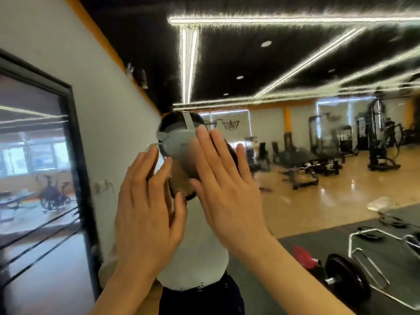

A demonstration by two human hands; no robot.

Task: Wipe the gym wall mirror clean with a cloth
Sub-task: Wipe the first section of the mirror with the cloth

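The wall mirror (pixel 295 123) fills the view ahead and shows the gym hall and my own reflection (pixel 195 258) in a white top with a grey headset. My left hand (pixel 147 205) and my right hand (pixel 227 189) are both raised in front of the glass, backs toward me, fingers straight and spread. Neither hand holds anything. I cannot tell whether the fingertips touch the glass. No cloth is in view. The picture is blurred by motion.
A black-framed glass panel (pixel 45 155) on the white wall to the left reflects exercise bikes. At the lower right lie a dumbbell (pixel 345 278), a red item (pixel 304 255) and a chrome bar frame (pixel 386 258) on a dark mat. Benches and machines (pixel 302 169) stand beyond.
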